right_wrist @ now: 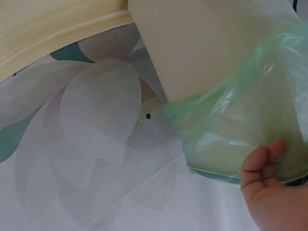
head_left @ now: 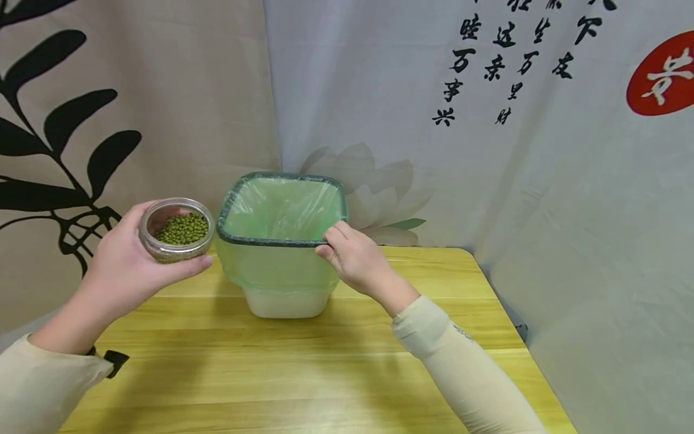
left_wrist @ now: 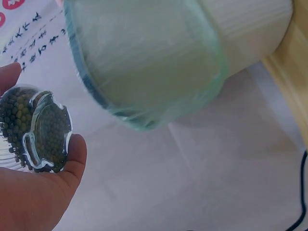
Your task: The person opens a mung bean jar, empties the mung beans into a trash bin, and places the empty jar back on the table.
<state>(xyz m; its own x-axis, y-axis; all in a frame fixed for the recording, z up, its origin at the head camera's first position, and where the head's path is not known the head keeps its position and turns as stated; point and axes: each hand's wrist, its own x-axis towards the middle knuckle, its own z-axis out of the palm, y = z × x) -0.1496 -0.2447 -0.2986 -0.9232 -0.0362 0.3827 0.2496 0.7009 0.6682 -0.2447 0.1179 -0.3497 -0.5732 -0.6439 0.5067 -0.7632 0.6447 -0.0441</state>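
My left hand (head_left: 127,259) grips a clear jar (head_left: 176,256) of green mung beans (head_left: 185,229), its mouth tipped toward me in the head view. In the left wrist view the ridged base of the jar (left_wrist: 53,132) shows, with beans pressed against it. Just right of the jar stands a white trash bin (head_left: 287,304), lined with a green plastic bag (head_left: 276,265) folded over its dark rim (head_left: 265,242). My right hand (head_left: 355,256) pinches the bin's rim at its near right corner, thumb outside over the bag and fingers curled over the edge.
The bin stands toward the back of a wooden table (head_left: 303,374). Behind it hangs a printed cloth (head_left: 379,90) with leaves, a lotus and characters. The table's right edge runs beside another cloth wall. A dark cord (left_wrist: 303,192) shows in the left wrist view.
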